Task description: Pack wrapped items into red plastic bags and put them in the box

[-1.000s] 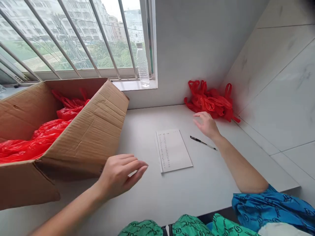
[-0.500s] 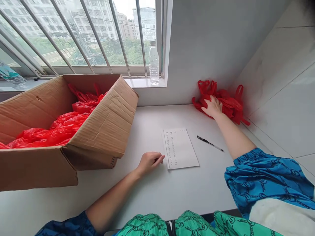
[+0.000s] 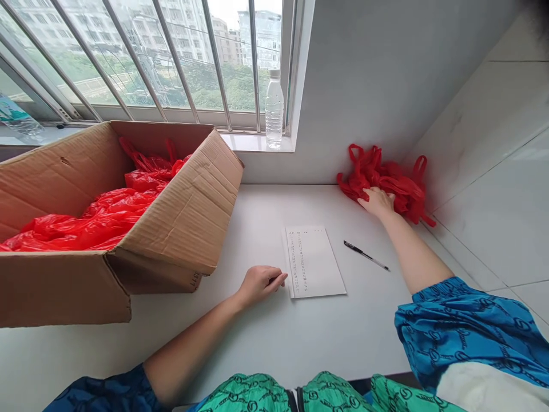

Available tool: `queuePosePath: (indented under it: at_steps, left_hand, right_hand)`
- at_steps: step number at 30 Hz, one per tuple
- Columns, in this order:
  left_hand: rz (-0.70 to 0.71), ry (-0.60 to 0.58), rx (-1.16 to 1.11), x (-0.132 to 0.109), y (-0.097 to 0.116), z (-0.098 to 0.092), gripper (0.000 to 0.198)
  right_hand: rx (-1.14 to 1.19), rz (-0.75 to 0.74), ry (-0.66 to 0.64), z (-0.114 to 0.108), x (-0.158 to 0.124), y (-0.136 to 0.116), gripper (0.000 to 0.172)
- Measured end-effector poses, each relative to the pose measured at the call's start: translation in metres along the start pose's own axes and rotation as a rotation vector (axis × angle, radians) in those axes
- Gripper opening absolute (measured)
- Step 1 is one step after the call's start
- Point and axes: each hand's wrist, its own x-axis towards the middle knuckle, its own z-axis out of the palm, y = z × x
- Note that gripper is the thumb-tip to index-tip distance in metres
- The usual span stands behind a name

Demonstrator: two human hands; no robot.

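Bags of red plastic (image 3: pixel 398 186) at the white surface's (image 3: pixel 261 229) far-right corner touch my right hand (image 3: pixel 379 202), grip unclear; left hand (image 3: pixel 261 283) curled together.

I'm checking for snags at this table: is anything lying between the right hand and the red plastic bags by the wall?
Nothing visible. The right hand is at the front of the red plastic bags, its fingers against them; the pen lies nearer the camera, not between them.

Plain room, built-up area; exact use unclear
Behind the counter (image 3: pixel 334 332), a barred window (image 3: pixel 175 60) faces multi-storey buildings (image 3: pixel 186 34); right of the counter, a tiled wall (image 3: pixel 493 200).
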Motion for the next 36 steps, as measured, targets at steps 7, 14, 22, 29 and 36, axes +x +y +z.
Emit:
queuePosePath:
  at_steps: [7, 14, 22, 29, 36]
  left_hand:
    - [-0.003, 0.004, 0.008, -0.001, 0.001, 0.000, 0.045]
    - [-0.006, 0.010, -0.004, 0.000, 0.002, -0.001, 0.045]
    - [-0.057, 0.057, -0.232, 0.000, 0.005, -0.003, 0.041]
    - [-0.137, 0.283, -0.388, -0.002, -0.008, 0.000, 0.052]
    - [-0.229, 0.423, -0.431, -0.001, 0.000, -0.005, 0.037]
  right_hand:
    - [0.126, 0.033, 0.236, -0.026, -0.003, -0.007, 0.036]
    - [0.438, -0.179, 0.553, -0.076, -0.045, -0.047, 0.021]
    - [0.908, -0.417, 0.348, -0.100, -0.129, -0.108, 0.015]
    - [0.949, -0.318, -0.440, -0.071, -0.182, -0.103, 0.022]
    - [0.888, -0.518, -0.470, -0.057, -0.210, -0.118, 0.026]
